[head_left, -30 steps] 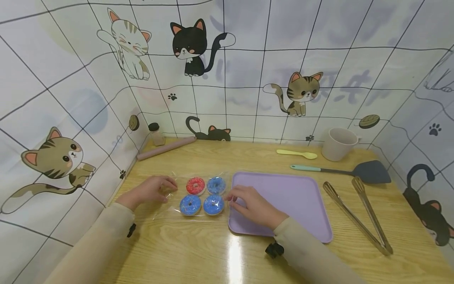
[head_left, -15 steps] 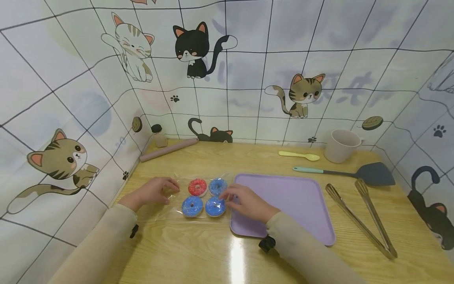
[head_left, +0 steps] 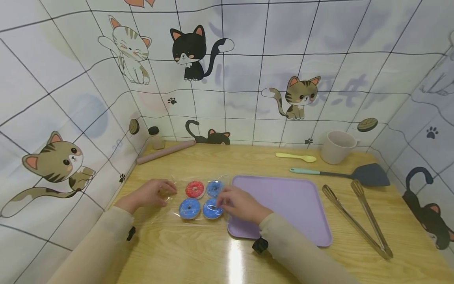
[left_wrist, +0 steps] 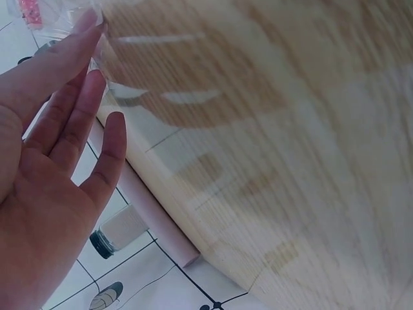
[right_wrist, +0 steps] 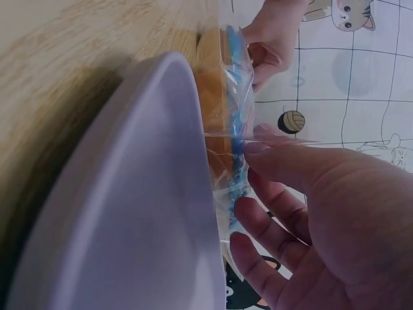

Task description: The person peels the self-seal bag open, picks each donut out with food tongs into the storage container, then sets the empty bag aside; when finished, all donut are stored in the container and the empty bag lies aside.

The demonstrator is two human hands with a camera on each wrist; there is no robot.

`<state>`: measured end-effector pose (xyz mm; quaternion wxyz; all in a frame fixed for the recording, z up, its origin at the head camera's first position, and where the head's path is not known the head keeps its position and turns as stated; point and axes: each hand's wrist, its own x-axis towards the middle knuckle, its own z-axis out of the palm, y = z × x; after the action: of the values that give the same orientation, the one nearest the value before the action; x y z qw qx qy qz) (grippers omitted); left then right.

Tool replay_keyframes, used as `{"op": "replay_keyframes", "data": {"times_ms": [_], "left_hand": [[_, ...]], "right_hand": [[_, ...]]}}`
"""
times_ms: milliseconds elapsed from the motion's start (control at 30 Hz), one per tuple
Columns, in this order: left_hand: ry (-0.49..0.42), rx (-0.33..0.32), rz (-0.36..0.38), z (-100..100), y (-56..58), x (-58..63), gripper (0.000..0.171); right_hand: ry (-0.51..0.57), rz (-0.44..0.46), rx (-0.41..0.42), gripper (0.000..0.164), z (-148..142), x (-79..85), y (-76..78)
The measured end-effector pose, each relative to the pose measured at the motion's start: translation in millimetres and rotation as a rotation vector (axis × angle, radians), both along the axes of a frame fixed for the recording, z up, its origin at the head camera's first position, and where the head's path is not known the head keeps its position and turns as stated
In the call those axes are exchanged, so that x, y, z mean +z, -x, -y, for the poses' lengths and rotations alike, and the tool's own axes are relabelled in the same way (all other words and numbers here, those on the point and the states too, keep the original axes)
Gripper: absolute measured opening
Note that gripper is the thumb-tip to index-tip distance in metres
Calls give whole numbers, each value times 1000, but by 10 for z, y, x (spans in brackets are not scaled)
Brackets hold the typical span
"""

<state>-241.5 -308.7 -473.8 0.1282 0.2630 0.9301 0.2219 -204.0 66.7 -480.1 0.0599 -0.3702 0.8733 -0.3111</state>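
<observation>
A clear plastic bag (head_left: 166, 215) lies flat on the table with one red-iced toy donut (head_left: 194, 189) and three blue ones, such as the front-left blue donut (head_left: 189, 208), inside. At the bag's left end my left hand (head_left: 150, 193) pinches the film; its thumb (left_wrist: 71, 45) meets the plastic in the left wrist view while the other fingers stay loose. My right hand (head_left: 242, 204) reaches over the lilac tray (head_left: 283, 197) and pinches the bag's right edge between thumb (right_wrist: 284, 161) and forefinger. Its fingertips overlap the front-right blue donut (head_left: 211, 209) in the head view.
Metal tongs (head_left: 354, 221) lie spread right of the tray. Behind them are a spatula (head_left: 370, 174), a yellow spoon (head_left: 296, 157) and a beige mug (head_left: 338, 147). A rolling pin (head_left: 166, 152) and a small black-capped jar (head_left: 156, 138) stand at the back left by the cat-print wall.
My right hand has moved left from the bag's right edge, so its fingertips now overlap the blue donuts. My left hand has stayed at the bag's left end.
</observation>
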Motion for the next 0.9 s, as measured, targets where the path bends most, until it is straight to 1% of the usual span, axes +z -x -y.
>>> {"op": "replay_keyframes", "data": {"times_ms": [167,400,633,800,900], "left_hand": [[-1,-4,-1,-28,-14,37,40],[-14,25,42,-52,-40,62,40],[-2,38,50,-97,-48,79,40],[2,33,45,-99,-35,59,41],[10,30,33,-83,-27,39,42]], "right_hand": [[-11,-6,-23,12,-25,-14,-18],[11,-30,-33,8,-78,-18,-44],[24,-48,-72,9,-164,-51,-71],[12,-64,-121,7,-220,-56,-87],[16,-74,-130,7,-249,-53,-85]]}}
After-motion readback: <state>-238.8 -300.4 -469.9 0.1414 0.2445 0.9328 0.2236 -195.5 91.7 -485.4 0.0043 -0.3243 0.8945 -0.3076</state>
